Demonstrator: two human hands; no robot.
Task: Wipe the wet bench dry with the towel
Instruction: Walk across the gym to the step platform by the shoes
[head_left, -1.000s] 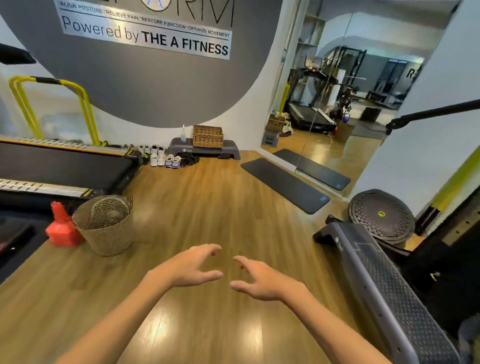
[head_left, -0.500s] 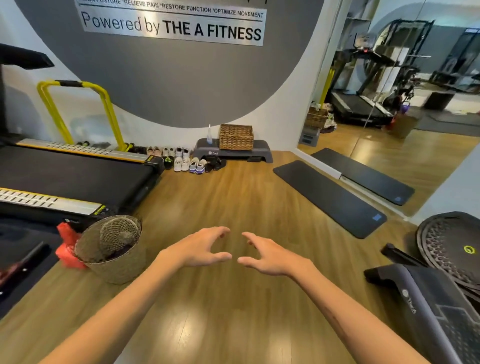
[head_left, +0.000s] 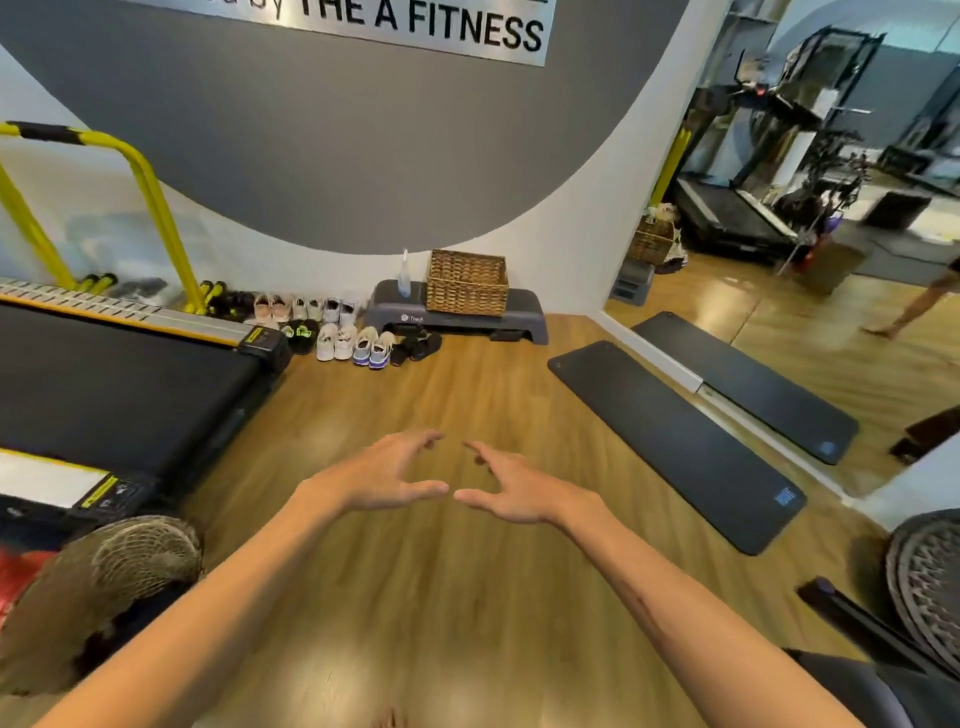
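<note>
My left hand (head_left: 384, 475) and my right hand (head_left: 511, 488) hover side by side over the wooden floor, fingers spread and curved, thumbs nearly meeting, both holding nothing. A grey step bench (head_left: 457, 317) stands against the far wall with a wicker basket (head_left: 466, 282) and a spray bottle (head_left: 404, 278) on top. Only a dark corner of the nearer bench (head_left: 883, 691) shows at the bottom right. No towel is in sight.
A treadmill (head_left: 119, 384) with yellow rails fills the left. A round woven basket (head_left: 98, 587) stands at the lower left. Several shoes (head_left: 337, 332) line the wall. A black mat (head_left: 675, 441) lies by the wall mirror; a round balance disc (head_left: 930, 571) sits far right.
The view has swung left and moved closer to the far wall; the nearer bench has slid almost out of view at the right. Both hands stay open and close together.
</note>
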